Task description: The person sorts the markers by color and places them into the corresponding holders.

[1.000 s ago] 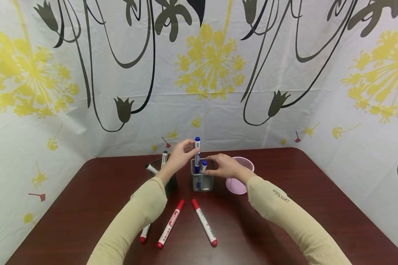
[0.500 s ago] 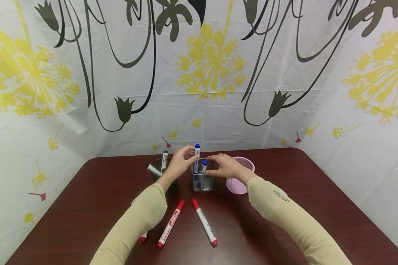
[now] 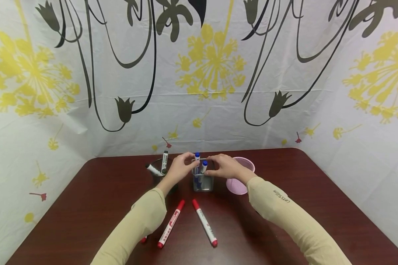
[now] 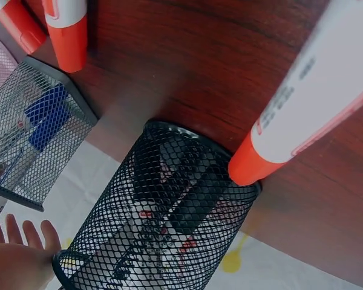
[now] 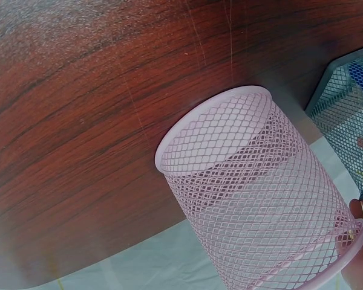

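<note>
In the head view, my left hand (image 3: pixel 180 166) pinches a blue-capped whiteboard marker (image 3: pixel 197 156), which stands upright inside the square mesh pen holder (image 3: pixel 207 184). Beside it, a second blue-capped marker (image 3: pixel 204 166) leans in the same holder. My right hand (image 3: pixel 226 165) grips that holder at its right side, thumb toward the near rim and fingers over the far one. Through the mesh in the left wrist view, the markers' blue lower ends (image 4: pixel 48 121) show close together. Part of my left hand (image 4: pixel 21 257) appears there, its fingertips near the holder's rim.
A round black mesh holder (image 4: pixel 151 199) with black-capped markers stands left of the square one. To the right is a pink mesh cup (image 5: pixel 248 175). Two red-capped markers (image 3: pixel 171 223) (image 3: pixel 204 223) lie in front; a third shows only its red end (image 3: pixel 143 239) beside my left sleeve.
My left hand has moved down, lowering the blue-capped marker deeper into the square holder. My right hand has stayed in place at the holder.
</note>
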Demonstrator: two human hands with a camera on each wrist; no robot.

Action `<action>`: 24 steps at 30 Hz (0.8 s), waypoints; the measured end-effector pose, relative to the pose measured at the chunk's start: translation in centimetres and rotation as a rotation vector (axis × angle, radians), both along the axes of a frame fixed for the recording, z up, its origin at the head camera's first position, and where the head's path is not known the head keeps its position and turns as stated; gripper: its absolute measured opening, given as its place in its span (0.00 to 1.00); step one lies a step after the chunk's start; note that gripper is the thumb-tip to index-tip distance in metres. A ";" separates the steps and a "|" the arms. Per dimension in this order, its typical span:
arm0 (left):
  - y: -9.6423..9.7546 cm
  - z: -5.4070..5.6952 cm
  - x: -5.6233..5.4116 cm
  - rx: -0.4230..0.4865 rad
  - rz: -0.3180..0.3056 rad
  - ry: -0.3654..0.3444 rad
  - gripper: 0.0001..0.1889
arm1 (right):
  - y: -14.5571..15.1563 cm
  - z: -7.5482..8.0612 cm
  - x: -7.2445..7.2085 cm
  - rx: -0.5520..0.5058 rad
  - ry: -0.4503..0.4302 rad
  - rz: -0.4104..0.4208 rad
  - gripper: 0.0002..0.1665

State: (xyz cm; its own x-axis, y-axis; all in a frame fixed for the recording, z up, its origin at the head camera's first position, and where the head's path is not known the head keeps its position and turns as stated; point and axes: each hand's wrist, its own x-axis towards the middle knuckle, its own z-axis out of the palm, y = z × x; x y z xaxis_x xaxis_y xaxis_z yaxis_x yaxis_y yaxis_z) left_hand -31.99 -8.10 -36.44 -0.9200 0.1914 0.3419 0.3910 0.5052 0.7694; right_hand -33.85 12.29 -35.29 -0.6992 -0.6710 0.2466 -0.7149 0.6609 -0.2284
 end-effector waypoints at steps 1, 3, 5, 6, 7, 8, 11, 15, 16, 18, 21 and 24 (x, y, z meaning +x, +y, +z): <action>0.0 -0.1 0.0 -0.016 0.003 0.011 0.13 | 0.0 0.0 0.0 0.001 0.002 0.001 0.35; 0.0 -0.3 -0.1 -0.045 -0.002 0.039 0.14 | 0.0 0.0 0.0 -0.001 0.007 0.005 0.34; 0.0 -0.4 -0.1 -0.057 -0.012 0.058 0.14 | 0.0 0.1 0.0 -0.003 0.011 0.007 0.34; 0.0 -0.5 -0.1 -0.059 -0.017 0.064 0.14 | 0.0 0.1 0.1 -0.003 0.010 0.006 0.34; 0.0 -0.5 -0.1 -0.054 -0.022 0.064 0.14 | 0.0 0.1 0.1 -0.004 0.007 0.006 0.34; 0.0 -0.5 0.0 -0.048 -0.026 0.064 0.14 | 0.0 0.1 0.1 -0.005 0.003 0.006 0.34; 0.1 -0.4 0.2 -0.017 -0.033 0.057 0.13 | 0.0 0.1 0.2 -0.002 -0.012 0.003 0.34; 0.1 0.1 0.6 0.037 -0.045 0.070 0.12 | -0.1 0.1 0.2 -0.002 -0.011 0.002 0.35; 0.1 0.3 0.7 0.049 -0.047 0.076 0.12 | -0.1 0.1 0.2 -0.004 -0.006 0.002 0.35; 0.0 0.7 1.0 0.070 -0.052 0.099 0.11 | -0.1 0.1 0.2 -0.009 -0.003 0.010 0.34; -0.1 1.3 1.5 0.089 -0.060 0.125 0.10 | 0.0 0.1 0.1 -0.020 -0.007 0.014 0.33; -0.3 1.8 2.2 0.096 -0.079 0.151 0.10 | 0.0 0.2 0.0 -0.025 -0.017 0.016 0.32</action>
